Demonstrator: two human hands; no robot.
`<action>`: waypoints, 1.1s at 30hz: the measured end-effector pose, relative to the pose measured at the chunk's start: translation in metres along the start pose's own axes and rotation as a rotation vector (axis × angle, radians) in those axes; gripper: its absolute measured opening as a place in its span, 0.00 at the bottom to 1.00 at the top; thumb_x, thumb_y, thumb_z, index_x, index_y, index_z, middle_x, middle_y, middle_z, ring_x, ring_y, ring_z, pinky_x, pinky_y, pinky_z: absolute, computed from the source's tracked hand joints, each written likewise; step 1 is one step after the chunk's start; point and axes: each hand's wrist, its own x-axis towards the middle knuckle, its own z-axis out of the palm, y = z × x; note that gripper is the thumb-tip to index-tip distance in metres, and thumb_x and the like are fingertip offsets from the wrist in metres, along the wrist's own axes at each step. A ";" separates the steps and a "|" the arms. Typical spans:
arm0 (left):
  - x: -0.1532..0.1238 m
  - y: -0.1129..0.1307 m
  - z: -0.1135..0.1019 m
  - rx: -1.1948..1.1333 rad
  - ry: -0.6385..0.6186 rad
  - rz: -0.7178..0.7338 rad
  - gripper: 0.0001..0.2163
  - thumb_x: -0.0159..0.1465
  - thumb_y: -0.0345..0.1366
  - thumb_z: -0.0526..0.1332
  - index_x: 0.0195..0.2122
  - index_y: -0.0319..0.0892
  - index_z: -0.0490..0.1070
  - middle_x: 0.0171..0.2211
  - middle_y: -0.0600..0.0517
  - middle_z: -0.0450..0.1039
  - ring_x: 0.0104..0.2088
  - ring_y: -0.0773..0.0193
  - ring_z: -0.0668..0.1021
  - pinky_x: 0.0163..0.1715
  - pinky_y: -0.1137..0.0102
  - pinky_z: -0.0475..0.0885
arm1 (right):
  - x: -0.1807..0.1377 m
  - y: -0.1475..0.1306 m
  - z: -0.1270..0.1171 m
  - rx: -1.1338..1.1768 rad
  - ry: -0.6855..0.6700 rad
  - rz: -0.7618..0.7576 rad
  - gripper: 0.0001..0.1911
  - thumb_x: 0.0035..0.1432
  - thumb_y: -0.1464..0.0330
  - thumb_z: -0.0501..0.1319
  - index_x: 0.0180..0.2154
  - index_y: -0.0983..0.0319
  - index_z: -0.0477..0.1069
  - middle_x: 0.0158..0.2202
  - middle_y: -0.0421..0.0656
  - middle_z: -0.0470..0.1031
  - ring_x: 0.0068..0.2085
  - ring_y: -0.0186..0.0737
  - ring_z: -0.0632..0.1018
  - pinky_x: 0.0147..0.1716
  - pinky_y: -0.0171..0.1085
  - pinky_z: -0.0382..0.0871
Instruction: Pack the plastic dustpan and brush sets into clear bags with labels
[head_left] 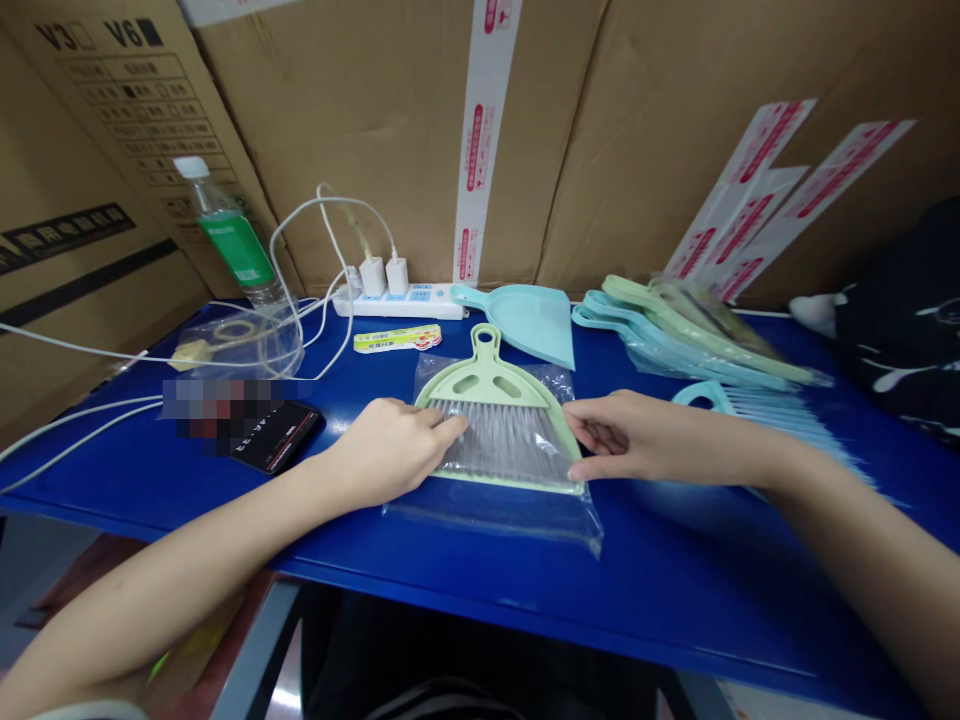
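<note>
In front of me on the blue table lies a light green dustpan and brush set (510, 440) inside a clear plastic bag (495, 515). The brush's grey bristles spread over the pan, and the handles point away from me. My left hand (401, 450) grips the set's left edge, its thumb resting on the plastic over the bristles. On the opposite side, my right hand (611, 437) has its fingers curled at the right edge, with the thumb by the near right corner. The set lies flat.
Behind the set are a loose blue dustpan (529, 318), a printed packet (397, 338) and a power strip (442, 302) with cables. Bagged sets (690, 325) and a blue brush (780, 410) lie right. A phone (277, 437) and bottle (236, 245) are left; cardboard (390, 120) stands behind.
</note>
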 end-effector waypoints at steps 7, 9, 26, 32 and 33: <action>0.000 0.000 -0.002 0.001 -0.030 -0.010 0.08 0.65 0.31 0.56 0.43 0.40 0.71 0.29 0.53 0.78 0.23 0.63 0.78 0.23 0.70 0.67 | 0.001 0.001 0.000 -0.003 0.000 0.002 0.22 0.52 0.48 0.59 0.23 0.57 0.55 0.22 0.35 0.62 0.25 0.35 0.63 0.26 0.36 0.55; 0.000 0.000 -0.002 0.001 -0.028 -0.008 0.08 0.65 0.31 0.55 0.43 0.41 0.71 0.28 0.54 0.78 0.23 0.63 0.78 0.23 0.70 0.67 | 0.001 0.000 -0.001 0.001 -0.003 0.001 0.22 0.52 0.48 0.59 0.23 0.57 0.55 0.22 0.35 0.62 0.25 0.35 0.63 0.25 0.36 0.55; 0.000 0.001 -0.002 -0.004 -0.037 -0.017 0.09 0.66 0.31 0.54 0.44 0.40 0.71 0.30 0.53 0.78 0.24 0.62 0.78 0.23 0.68 0.68 | 0.001 0.000 -0.001 -0.009 -0.007 0.000 0.23 0.53 0.47 0.58 0.24 0.57 0.55 0.22 0.35 0.62 0.24 0.35 0.63 0.25 0.36 0.53; -0.001 0.001 -0.002 -0.003 -0.024 -0.009 0.09 0.65 0.30 0.55 0.43 0.40 0.72 0.29 0.53 0.78 0.23 0.62 0.78 0.23 0.68 0.68 | 0.001 0.000 -0.001 -0.004 -0.007 -0.002 0.23 0.53 0.48 0.59 0.23 0.57 0.55 0.22 0.36 0.62 0.25 0.35 0.63 0.25 0.36 0.54; -0.001 0.001 -0.002 -0.004 -0.021 -0.008 0.09 0.65 0.30 0.55 0.44 0.40 0.72 0.29 0.53 0.78 0.23 0.62 0.78 0.23 0.68 0.68 | 0.001 0.000 -0.001 -0.003 -0.006 0.000 0.23 0.53 0.48 0.59 0.23 0.57 0.55 0.22 0.36 0.62 0.25 0.35 0.63 0.25 0.36 0.54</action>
